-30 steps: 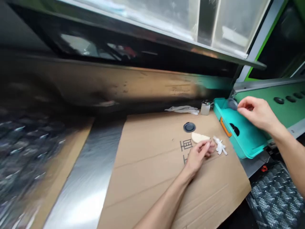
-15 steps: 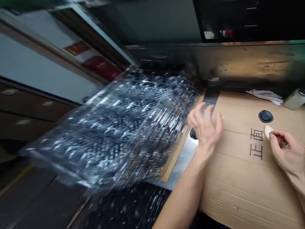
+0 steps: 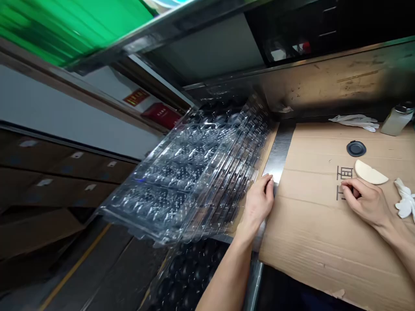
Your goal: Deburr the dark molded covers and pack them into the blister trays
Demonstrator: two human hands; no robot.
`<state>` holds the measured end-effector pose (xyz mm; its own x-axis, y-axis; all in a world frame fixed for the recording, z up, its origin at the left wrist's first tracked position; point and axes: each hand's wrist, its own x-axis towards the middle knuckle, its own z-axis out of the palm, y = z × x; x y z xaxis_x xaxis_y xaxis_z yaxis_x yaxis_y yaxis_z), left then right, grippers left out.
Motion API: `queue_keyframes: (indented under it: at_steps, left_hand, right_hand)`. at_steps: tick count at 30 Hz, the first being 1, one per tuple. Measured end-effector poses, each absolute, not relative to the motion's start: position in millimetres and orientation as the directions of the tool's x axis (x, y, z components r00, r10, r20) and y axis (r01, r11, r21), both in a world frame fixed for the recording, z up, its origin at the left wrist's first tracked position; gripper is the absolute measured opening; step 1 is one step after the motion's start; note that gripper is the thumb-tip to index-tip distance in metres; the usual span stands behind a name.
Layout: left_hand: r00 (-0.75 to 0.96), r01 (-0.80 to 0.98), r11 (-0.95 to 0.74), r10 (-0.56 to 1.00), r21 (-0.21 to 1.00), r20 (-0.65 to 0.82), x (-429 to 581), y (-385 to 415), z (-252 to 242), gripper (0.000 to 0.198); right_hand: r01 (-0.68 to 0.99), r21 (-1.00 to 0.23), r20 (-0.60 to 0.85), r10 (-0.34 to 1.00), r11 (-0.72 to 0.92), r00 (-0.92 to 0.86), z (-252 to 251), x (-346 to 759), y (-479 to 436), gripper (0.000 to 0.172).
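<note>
Can see the cream half-disc (image 3: 371, 172) lying flat on the cardboard sheet (image 3: 308, 229), just beyond the right hand (image 3: 368, 201); can trace its long axis slanting from upper left to lower right, with the straight edge turned toward the metal back panel (image 3: 324, 88) and the rounded side toward the near edge; can make out the right hand curled low over the cardboard, thumb and forefinger pressed together, partly covering the printed characters (image 3: 344, 173) (dark strokes, turned on their sides); cannot tell of any contact with the half-disc; find the left hand (image 3: 259, 201) at the bare metal strip of the counter (image 3: 275, 157), just beside the clear plastic trays (image 3: 181, 172), with fingers bent inward and thumb near them; cannot tell about anything pinched there, with the inside hidden; see the trays stacked, slanting from lower left to upper right; spot a black round cap (image 3: 356, 148) flat on the cardboard, beyond the half-disc and to its left; notice a white glove (image 3: 355, 121) near the back, a bottle (image 3: 396, 121) just right of it, and a crumpled white piece (image 3: 405, 201) right of the half-disc.
</note>
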<state>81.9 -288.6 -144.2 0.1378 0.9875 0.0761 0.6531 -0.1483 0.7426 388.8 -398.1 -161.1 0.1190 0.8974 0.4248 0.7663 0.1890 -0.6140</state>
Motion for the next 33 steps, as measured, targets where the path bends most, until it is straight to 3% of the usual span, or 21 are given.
queue_keyframes:
  at_steps: [2, 3, 5, 8, 11, 17, 19, 21, 22, 24, 28, 31, 33]
  left_hand:
    - [0.166, 0.256, 0.069, 0.980, 0.964, -0.114, 104.3, -286.8, -126.4, 0.046]
    - [0.270, 0.041, 0.214, 0.938, 0.976, -0.217, 120.5, -286.3, -119.2, 0.049]
    - [0.528, -0.210, 0.496, 0.783, 0.842, -0.329, 158.8, -285.7, -111.8, 0.045]
    - [0.734, -0.273, 0.724, 0.583, 0.634, -0.349, 214.6, -287.1, -121.0, 0.039]
    - [0.793, -0.244, 0.801, 0.489, 0.547, -0.363, 247.4, -292.7, -142.0, 0.051]
    - [0.808, -0.223, 0.796, 0.473, 0.562, -0.351, 247.6, -301.1, -154.1, 0.063]
    - [0.813, -0.237, 0.779, 0.486, 0.581, -0.320, 245.6, -302.4, -153.3, 0.061]
    - [0.821, -0.249, 0.742, 0.503, 0.623, -0.270, 245.9, -304.8, -154.2, 0.062]
    - [0.818, -0.260, 0.712, 0.522, 0.653, -0.243, 246.6, -306.4, -155.1, 0.063]
    - [0.782, -0.286, 0.628, 0.590, 0.724, -0.202, 247.4, -309.5, -156.8, 0.065]
    - [0.648, -0.221, 0.400, 0.742, 0.890, -0.172, 243.3, -312.5, -154.8, 0.053]
    - [0.594, -0.149, 0.343, 0.781, 0.927, -0.193, 237.4, -312.4, -150.8, 0.047]
    - [0.585, -0.167, 0.360, 0.786, 0.918, -0.201, 234.8, -312.3, -149.6, 0.046]
  right_hand:
    - [0.703, -0.690, 0.398, 0.901, 0.171, 0.172, -160.2, 389.0, -396.7, 0.013]
    - [0.656, -0.735, 0.385, 0.903, 0.174, 0.193, -158.7, 389.3, -395.9, 0.016]
    - [0.555, -0.806, 0.367, 0.909, 0.204, 0.199, -154.4, 390.7, -394.5, 0.030]
    - [0.496, -0.833, 0.360, 0.921, 0.245, 0.150, -147.3, 393.3, -393.2, 0.062]
    - [0.547, -0.790, 0.371, 0.926, 0.277, 0.067, -143.9, 393.0, -392.6, 0.072]
    - [0.622, -0.714, 0.405, 0.914, 0.322, -0.008, -146.4, 385.4, -393.0, 0.059]
    - [0.637, -0.706, 0.421, 0.907, 0.310, 0.026, -145.3, 385.4, -392.8, 0.042]
    - [0.656, -0.722, 0.398, 0.907, 0.219, 0.135, -141.7, 387.3, -392.4, 0.022]
    - [0.664, -0.731, 0.376, 0.905, 0.157, 0.200, -139.0, 388.6, -392.2, 0.020]
    - [0.676, -0.735, 0.320, 0.906, 0.054, 0.277, -133.1, 391.7, -392.2, 0.030]
    - [0.696, -0.718, 0.213, 0.944, -0.024, 0.252, -125.7, 396.4, -393.8, 0.046]
    - [0.620, -0.784, 0.156, 0.958, -0.029, 0.242, -126.5, 398.7, -395.5, 0.039]
    - [0.547, -0.837, 0.127, 0.975, 0.006, 0.184, -128.4, 399.9, -395.9, 0.058]
